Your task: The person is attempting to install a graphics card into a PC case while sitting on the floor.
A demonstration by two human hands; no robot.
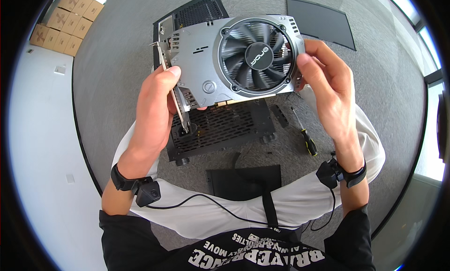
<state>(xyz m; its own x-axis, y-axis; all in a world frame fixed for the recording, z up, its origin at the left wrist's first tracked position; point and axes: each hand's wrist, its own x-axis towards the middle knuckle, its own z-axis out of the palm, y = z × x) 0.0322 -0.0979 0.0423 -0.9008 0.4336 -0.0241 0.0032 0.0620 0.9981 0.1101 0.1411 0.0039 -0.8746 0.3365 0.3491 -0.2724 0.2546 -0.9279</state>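
A silver Onda graphics card (207,56) with one black fan is held up between both hands, fan side towards me. My left hand (154,98) grips its metal bracket end, with the thumb on the shroud's edge. At the opposite end, my right hand (327,74) holds the card with thumb and fingers. Part of the gold edge connector shows along the card's lower side. Below and behind the card lies a black computer case (225,127) with slotted panels and round feet; the card hides its middle.
On the grey carpet right of the case lie a black-and-yellow screwdriver (309,142) and a small slotted black strip (280,115). A dark flat panel (321,23) lies at the upper right. Another black panel (244,181) is between the legs. Cables run from both wrist cameras. Cardboard boxes (66,23) stand far left.
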